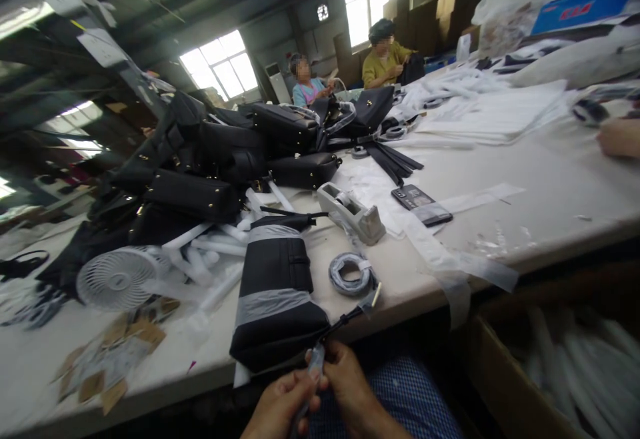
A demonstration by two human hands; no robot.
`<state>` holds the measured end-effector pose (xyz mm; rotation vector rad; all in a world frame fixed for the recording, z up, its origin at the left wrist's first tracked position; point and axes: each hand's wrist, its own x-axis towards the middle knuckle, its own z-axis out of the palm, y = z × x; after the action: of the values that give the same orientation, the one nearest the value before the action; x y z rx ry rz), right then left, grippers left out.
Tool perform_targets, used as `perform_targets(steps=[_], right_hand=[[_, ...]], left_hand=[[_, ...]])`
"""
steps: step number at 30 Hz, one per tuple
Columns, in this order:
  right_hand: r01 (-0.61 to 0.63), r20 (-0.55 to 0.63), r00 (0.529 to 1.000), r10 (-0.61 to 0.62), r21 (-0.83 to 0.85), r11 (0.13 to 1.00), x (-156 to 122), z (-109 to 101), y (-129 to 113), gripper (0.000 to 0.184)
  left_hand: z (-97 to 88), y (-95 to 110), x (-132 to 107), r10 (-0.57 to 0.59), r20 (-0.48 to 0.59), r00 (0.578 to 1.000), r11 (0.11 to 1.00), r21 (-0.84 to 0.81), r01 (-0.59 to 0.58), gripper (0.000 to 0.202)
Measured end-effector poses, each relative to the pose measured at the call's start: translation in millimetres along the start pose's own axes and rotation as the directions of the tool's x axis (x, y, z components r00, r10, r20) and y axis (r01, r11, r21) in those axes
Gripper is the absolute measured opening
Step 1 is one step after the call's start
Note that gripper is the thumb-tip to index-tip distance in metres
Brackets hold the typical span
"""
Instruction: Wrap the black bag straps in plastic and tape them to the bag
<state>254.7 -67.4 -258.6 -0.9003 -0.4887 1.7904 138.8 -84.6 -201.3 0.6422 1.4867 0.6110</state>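
At the table's near edge, my left hand (285, 399) pinches a narrow strap (317, 359) wrapped in clear plastic. My right hand (350, 379) is closed around the same strap from the other side, its fingertips close to the left ones. The strap runs up to a dark buckle-like end piece by the black handbag (275, 329). That bag lies on the table just above my hands, with two bands of translucent wrap around it. Right of the bag lies a coiled strap (351, 273) in plastic. Behind it stands a grey tape dispenser (353, 212).
A heap of black handbags (195, 192) fills the far left. Nearer are a white fan (120, 277) and cardboard pieces (115, 352). A phone (421, 204) lies to the right. Below the edge sits a cardboard box (510, 372). Two people work behind; another hand (620, 137) is at right.
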Motion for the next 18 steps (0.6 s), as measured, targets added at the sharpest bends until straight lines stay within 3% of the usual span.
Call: perform_targets(steps=[5,11,13,16,18], right_hand=[[-0.014,0.035,0.999,0.018,-0.112,0.994,8,2,0,0.033],[0.119,0.253,0.967,0.001,-0.46,0.88,6,-18,-10,0.02],[0.216,0.326,0.945,-0.008,-0.608,0.764,-2,-31,-23,0.019],[0.429,0.428,0.897,-0.112,-0.779,0.458,-14,-41,-55,0.022],[0.569,0.526,0.822,-0.219,-0.772,0.282,-16,-37,-78,0.019]], left_hand=[[2.1,-9,-1,0.025,-0.044,0.999,1.0,-0.005,-0.025,0.064],[6.3,-11,-5,0.157,-0.145,0.977,0.987,0.057,-0.15,0.061],[7.8,-10,-6,0.195,-0.16,0.968,0.98,0.072,-0.185,0.061],[8.2,-10,-7,0.236,-0.145,0.961,0.968,0.122,-0.219,0.063],[7.8,-9,-7,0.264,-0.123,0.957,0.958,0.15,-0.245,0.063]])
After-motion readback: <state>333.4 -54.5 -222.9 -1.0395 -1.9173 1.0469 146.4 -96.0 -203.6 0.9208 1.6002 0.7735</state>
